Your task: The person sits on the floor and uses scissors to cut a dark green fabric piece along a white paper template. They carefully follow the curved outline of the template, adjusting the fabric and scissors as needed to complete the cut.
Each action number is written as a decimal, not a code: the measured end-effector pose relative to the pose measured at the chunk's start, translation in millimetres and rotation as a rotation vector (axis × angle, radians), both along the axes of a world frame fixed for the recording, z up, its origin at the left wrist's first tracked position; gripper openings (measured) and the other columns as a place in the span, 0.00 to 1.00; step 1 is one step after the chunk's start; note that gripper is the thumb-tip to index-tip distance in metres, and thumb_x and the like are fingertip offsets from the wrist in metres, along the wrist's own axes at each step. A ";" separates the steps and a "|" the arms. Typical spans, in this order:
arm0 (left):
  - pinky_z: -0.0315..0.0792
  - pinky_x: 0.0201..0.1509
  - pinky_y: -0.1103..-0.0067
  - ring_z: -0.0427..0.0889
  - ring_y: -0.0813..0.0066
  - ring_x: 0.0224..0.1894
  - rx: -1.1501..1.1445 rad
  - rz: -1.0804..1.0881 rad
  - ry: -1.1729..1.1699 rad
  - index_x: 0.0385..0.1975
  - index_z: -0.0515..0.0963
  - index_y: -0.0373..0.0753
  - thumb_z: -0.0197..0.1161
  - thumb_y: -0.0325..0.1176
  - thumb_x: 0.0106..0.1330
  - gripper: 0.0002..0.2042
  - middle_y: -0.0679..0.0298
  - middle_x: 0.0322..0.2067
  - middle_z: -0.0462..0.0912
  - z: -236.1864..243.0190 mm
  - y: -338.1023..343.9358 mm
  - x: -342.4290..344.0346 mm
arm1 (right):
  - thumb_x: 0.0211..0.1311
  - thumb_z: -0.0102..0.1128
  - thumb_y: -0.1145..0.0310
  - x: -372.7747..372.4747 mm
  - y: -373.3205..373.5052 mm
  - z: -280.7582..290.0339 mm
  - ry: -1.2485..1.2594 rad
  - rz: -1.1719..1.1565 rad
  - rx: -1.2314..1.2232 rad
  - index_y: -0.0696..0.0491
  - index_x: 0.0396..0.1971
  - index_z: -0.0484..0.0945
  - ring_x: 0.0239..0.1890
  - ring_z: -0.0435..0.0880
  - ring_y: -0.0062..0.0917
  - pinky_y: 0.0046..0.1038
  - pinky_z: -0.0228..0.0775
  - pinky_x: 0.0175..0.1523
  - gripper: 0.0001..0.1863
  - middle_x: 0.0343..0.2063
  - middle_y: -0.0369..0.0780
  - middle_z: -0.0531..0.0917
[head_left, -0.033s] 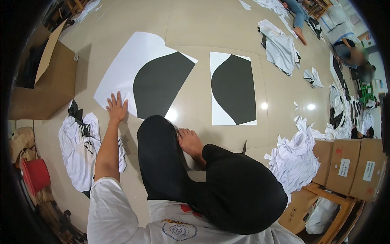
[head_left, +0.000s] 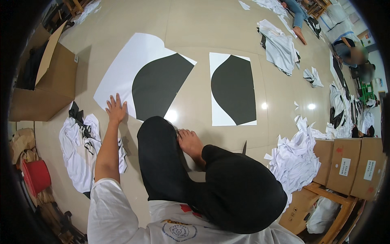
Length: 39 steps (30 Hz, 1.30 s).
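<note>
My left hand (head_left: 117, 110) lies flat with fingers spread on the lower left part of a white sheet (head_left: 143, 48). A dark grey curved panel (head_left: 159, 83) covers the sheet's right side. To the right, apart from it, a second dark grey panel (head_left: 235, 89) with a rounded left edge rests on a white rectangular piece (head_left: 218, 114). My right hand is out of sight. A narrow dark pointed blade (head_left: 244, 147) sticks out beyond my right knee; whatever holds it, if anything, is hidden behind the knee.
My bare foot (head_left: 190, 143) rests between my knees. White and black cloth (head_left: 77, 142) lies by my left arm, white scraps (head_left: 293, 158) at right. An open cardboard box (head_left: 53, 91) stands left, closed boxes (head_left: 343, 164) right. Another person's leg (head_left: 297, 20) shows at far right.
</note>
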<state>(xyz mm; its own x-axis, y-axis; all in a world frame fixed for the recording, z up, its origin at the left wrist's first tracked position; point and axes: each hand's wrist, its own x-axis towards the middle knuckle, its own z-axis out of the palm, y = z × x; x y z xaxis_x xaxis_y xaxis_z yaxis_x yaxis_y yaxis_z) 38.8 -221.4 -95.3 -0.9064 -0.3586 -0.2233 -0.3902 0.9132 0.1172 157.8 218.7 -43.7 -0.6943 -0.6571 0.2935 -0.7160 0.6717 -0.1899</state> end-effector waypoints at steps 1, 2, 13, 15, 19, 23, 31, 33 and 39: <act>0.39 0.83 0.36 0.39 0.30 0.85 -0.059 0.041 0.012 0.87 0.47 0.53 0.52 0.60 0.79 0.41 0.46 0.86 0.42 0.4 -15.6 2.6 | 0.63 0.73 0.67 2.5 1.6 -0.3 -0.064 -0.023 -0.009 0.60 0.49 0.82 0.49 0.87 0.39 0.39 0.78 0.56 0.18 0.46 0.50 0.86; 0.40 0.83 0.36 0.40 0.30 0.85 -0.026 0.010 0.103 0.87 0.48 0.52 0.53 0.58 0.80 0.41 0.46 0.86 0.42 -2.4 -18.6 7.4 | 0.63 0.73 0.66 7.2 13.1 -6.2 -0.121 -0.056 -0.019 0.61 0.50 0.81 0.51 0.86 0.40 0.39 0.78 0.57 0.20 0.48 0.51 0.86; 0.46 0.82 0.37 0.45 0.29 0.84 0.152 -0.110 0.272 0.85 0.55 0.43 0.56 0.56 0.81 0.39 0.42 0.84 0.47 0.9 84.0 80.9 | 0.62 0.79 0.58 -20.8 275.6 -23.8 -0.115 -1.191 -0.336 0.66 0.60 0.77 0.61 0.81 0.50 0.45 0.73 0.66 0.34 0.57 0.58 0.81; 0.46 0.82 0.38 0.48 0.30 0.83 0.180 -0.047 0.322 0.84 0.56 0.41 0.59 0.50 0.81 0.37 0.41 0.83 0.50 7.3 67.2 93.2 | 0.62 0.79 0.58 -42.0 258.4 -24.6 -0.149 -1.200 -0.258 0.66 0.60 0.77 0.56 0.84 0.52 0.46 0.76 0.63 0.35 0.52 0.57 0.84; 0.64 0.77 0.51 0.68 0.41 0.76 0.381 -0.025 0.535 0.78 0.66 0.37 0.61 0.40 0.80 0.30 0.41 0.75 0.68 45.7 69.9 103.3 | 0.60 0.80 0.62 -61.8 254.0 -28.9 -0.527 -1.197 -0.493 0.66 0.54 0.78 0.36 0.87 0.48 0.43 0.82 0.48 0.30 0.37 0.49 0.88; 0.77 0.64 0.65 0.84 0.57 0.63 0.763 0.025 0.650 0.67 0.76 0.36 0.61 0.35 0.79 0.20 0.46 0.61 0.84 137.7 169.6 83.0 | 0.63 0.78 0.66 -54.0 257.5 -36.1 -0.944 -1.235 -1.015 0.61 0.44 0.81 0.27 0.85 0.31 0.35 0.82 0.38 0.18 0.29 0.41 0.87; 0.79 0.56 0.71 0.88 0.59 0.48 1.718 0.486 -0.556 0.64 0.74 0.28 0.64 0.61 0.76 0.37 0.51 0.50 0.86 123.3 367.3 81.1 | 0.75 0.68 0.66 -41.9 92.5 72.0 -1.673 -0.633 -1.686 0.59 0.45 0.82 0.31 0.87 0.26 0.30 0.83 0.38 0.11 0.32 0.41 0.88; 0.79 0.48 0.70 0.86 0.61 0.45 1.877 0.546 -0.416 0.60 0.73 0.26 0.66 0.58 0.76 0.35 0.51 0.46 0.84 101.3 372.4 75.2 | 0.75 0.67 0.65 -35.6 78.2 67.3 -1.601 -0.536 -1.629 0.61 0.47 0.82 0.32 0.88 0.29 0.30 0.83 0.38 0.13 0.36 0.43 0.89; 0.75 0.26 0.69 0.84 0.71 0.32 1.576 0.646 0.020 0.41 0.81 0.29 0.70 0.46 0.75 0.21 0.57 0.31 0.83 124.4 346.9 81.0 | 0.75 0.69 0.56 -12.7 68.8 61.7 -2.001 -0.448 -1.753 0.59 0.59 0.78 0.47 0.90 0.34 0.38 0.84 0.50 0.24 0.46 0.44 0.90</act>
